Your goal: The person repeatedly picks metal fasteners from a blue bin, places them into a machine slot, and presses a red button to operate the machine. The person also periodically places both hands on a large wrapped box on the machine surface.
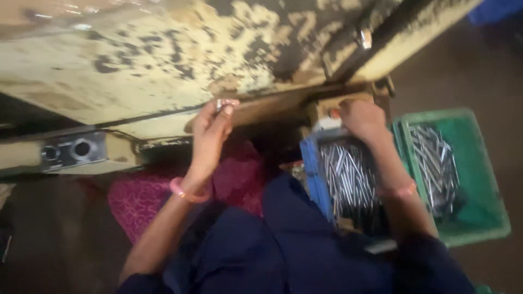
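Note:
My left hand (210, 130) is raised to the edge of a worn cream-painted machine table (163, 60) and pinches a small shiny metal piece (222, 103) between its fingertips. My right hand (364, 121) reaches over the far end of a blue crate (311, 169) filled with several thin metal rods (348, 179); its fingers curl downward and what they hold is hidden. Both wrists wear pink bangles.
A green plastic crate (479, 179) with more metal rods stands to the right of the blue one. A metal block with two round holes (68, 151) sits under the machine at left. Pink patterned cloth (141, 198) and dark blue clothing cover my lap.

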